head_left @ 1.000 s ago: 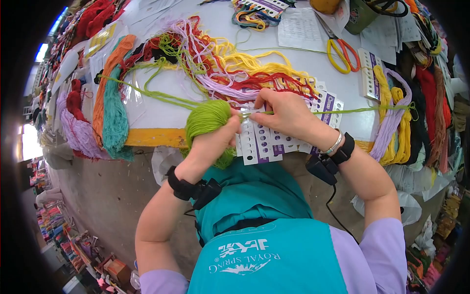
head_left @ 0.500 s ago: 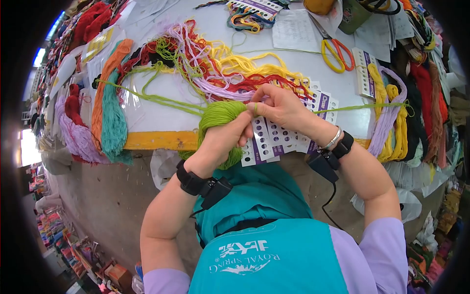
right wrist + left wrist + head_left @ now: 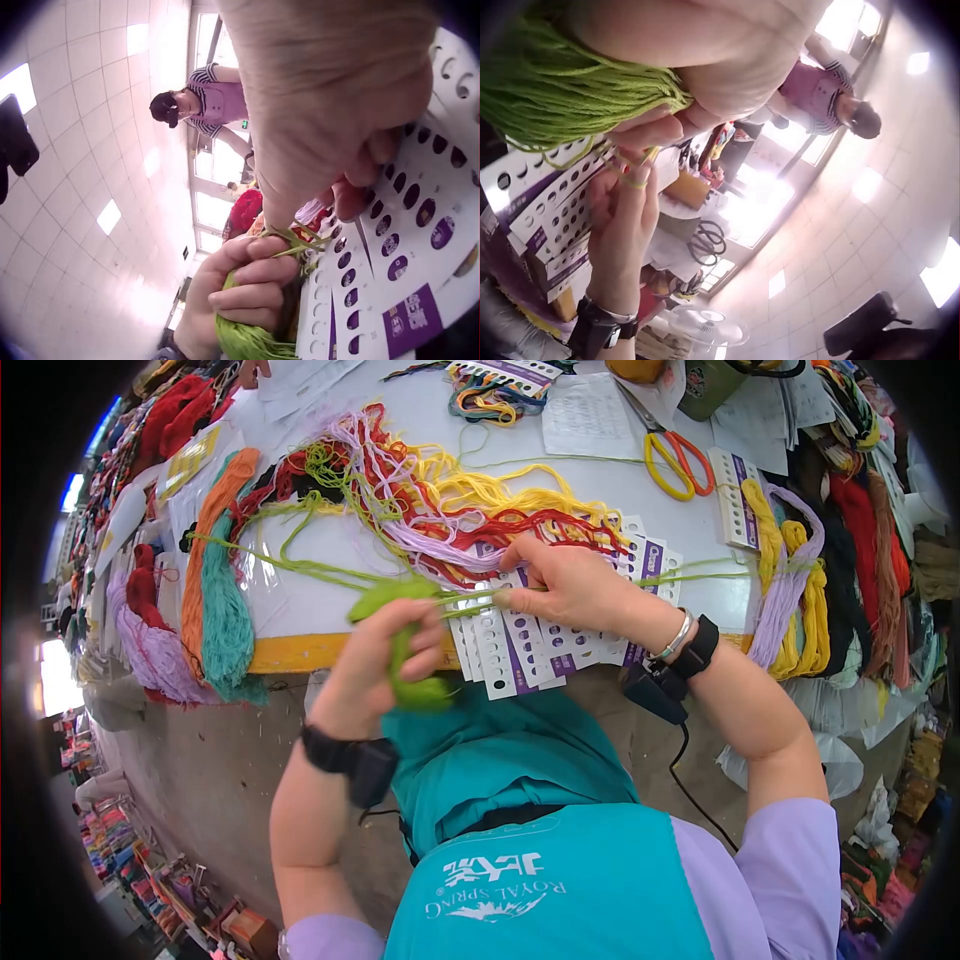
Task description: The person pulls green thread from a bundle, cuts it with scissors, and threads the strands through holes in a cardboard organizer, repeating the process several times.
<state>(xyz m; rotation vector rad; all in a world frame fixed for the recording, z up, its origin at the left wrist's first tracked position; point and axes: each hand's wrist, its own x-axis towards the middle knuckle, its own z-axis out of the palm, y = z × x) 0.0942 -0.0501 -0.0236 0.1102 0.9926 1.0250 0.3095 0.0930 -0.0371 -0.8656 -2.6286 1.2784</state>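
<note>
My left hand [image 3: 375, 660] grips a bundle of green yarn [image 3: 395, 595], which hangs down past the table edge and is blurred in the head view. Curled fingers of that hand close round the green yarn [image 3: 251, 341] in the right wrist view. My right hand [image 3: 580, 592] pinches green strands between thumb and forefinger, just right of the bundle. Thin green strands run between the two hands. Under the right hand lie fanned white-and-purple cards with holes [image 3: 515, 650]. Green strands also trail left across the table to the orange and teal skeins.
Red, lilac and yellow threads [image 3: 480, 510] lie behind the hands. Scissors [image 3: 680, 465] and a punched card [image 3: 735, 500] are at the back right. Orange [image 3: 210, 550] and teal skeins [image 3: 228, 630] hang over the left edge, yellow and lilac ones at the right. Another person [image 3: 817, 94] stands beyond.
My left hand has moved left, away from the right hand, with the green bundle, whose shape is now looser. Strands between the hands are stretched out. The right hand has shifted slightly left.
</note>
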